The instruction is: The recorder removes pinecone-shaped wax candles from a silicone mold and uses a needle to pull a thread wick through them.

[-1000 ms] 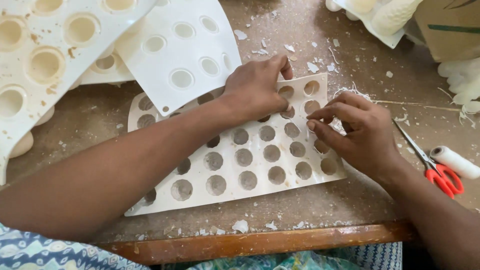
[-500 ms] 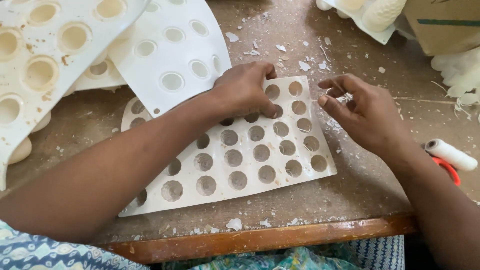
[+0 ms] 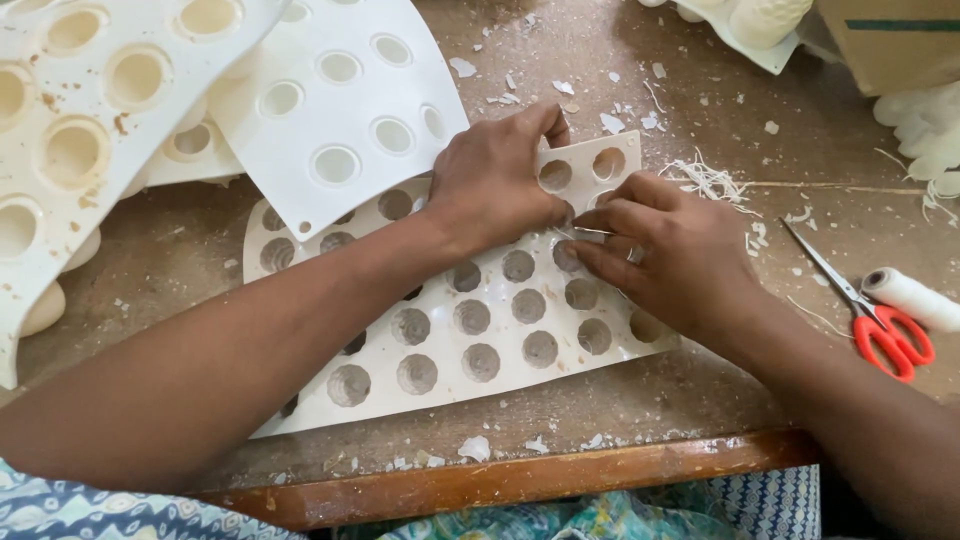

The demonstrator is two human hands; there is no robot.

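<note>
Pressing down on the white mould tray (image 3: 470, 340), your left hand (image 3: 495, 185) lies flat across its far part, fingers (image 3: 545, 125) spread and curled over the far edge, pinning it to the desk (image 3: 650, 390). Your right hand (image 3: 665, 255) rests on the tray's right side, its fingers closed in a pinch on something small and pale; what it is you cannot tell from this view. The tray, full of round holes, sits in the middle of the desk, its near edge close to the wooden rim. A second white sheet with round cups (image 3: 340, 110) overlaps its far left corner, and a larger stack of moulds (image 3: 90, 130) lies at far left. Red-handled scissors (image 3: 870, 310) lie to the right, just beside a spool of white thread (image 3: 915, 298). Pale chips and shreds are scattered over the desk.
</note>
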